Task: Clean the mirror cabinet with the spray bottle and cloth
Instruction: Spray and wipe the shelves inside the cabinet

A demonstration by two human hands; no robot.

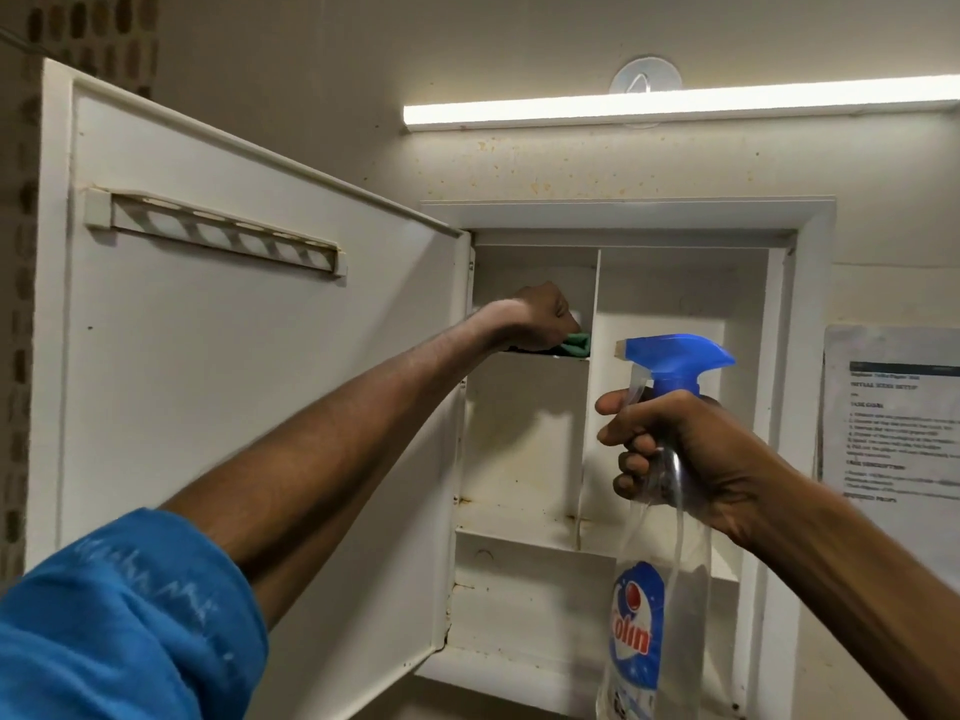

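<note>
The white wall cabinet hangs open, its door swung out to the left with the inner side facing me. My left hand reaches into the upper left compartment and grips a green cloth pressed on the small shelf there; most of the cloth is hidden under the hand. My right hand holds a clear spray bottle with a blue trigger head by its neck, in front of the cabinet's middle. The nozzle points left toward the inside.
A lit tube light runs along the wall above the cabinet. A printed paper sheet is stuck on the wall to the right. A slotted holder strip is fixed on the door's inner face. Rust stains mark the lower shelves.
</note>
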